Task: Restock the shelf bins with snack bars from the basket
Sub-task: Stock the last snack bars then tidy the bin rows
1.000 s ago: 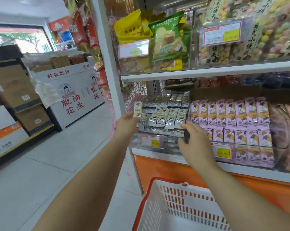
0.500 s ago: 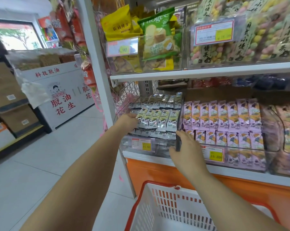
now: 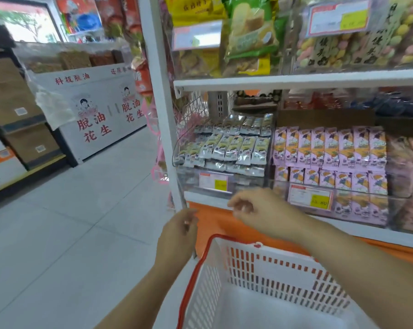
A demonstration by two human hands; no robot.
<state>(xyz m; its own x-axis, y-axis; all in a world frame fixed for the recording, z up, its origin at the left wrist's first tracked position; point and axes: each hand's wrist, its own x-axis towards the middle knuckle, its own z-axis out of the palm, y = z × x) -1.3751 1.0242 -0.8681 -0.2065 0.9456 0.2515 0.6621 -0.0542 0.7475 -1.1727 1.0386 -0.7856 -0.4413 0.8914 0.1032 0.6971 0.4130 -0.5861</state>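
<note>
Head view: there is one basket [image 3: 272,269], white with a red rim, near and low at the centre, in front of the orange base of the shelf [image 3: 295,80]. On the lower level stand two clear bins side by side. The left bin [image 3: 189,176] holds silver and green snack bars [image 3: 231,148] in three stepped rows. The rows are packed too tightly and too blurred for a sure count. The right bin [image 3: 367,205] holds purple snack bars [image 3: 329,148]: eight in the top row, about seven in the row below, and more behind the clear front. Each bin carries one price tag, two in all, the left one [image 3: 213,182] and the right one [image 3: 310,198]. Two more price tags hang on the upper level, among yellow bags [image 3: 193,8], one green bag [image 3: 248,32] and pastel sweets [image 3: 402,27].

Far left stand a white cabinet [image 3: 98,108] with red characters and two stacked cardboard boxes [image 3: 11,103].

Two hands show, both above the far rim of the basket and below the bins, apart from each other and touching neither the shelf nor the basket. The left hand [image 3: 179,231] is lower and nearer, back towards the camera, fingers loosely curled. The right hand [image 3: 255,207] is higher, just below the left price tag, with its fingers bent inward. Neither hand holds anything.
</note>
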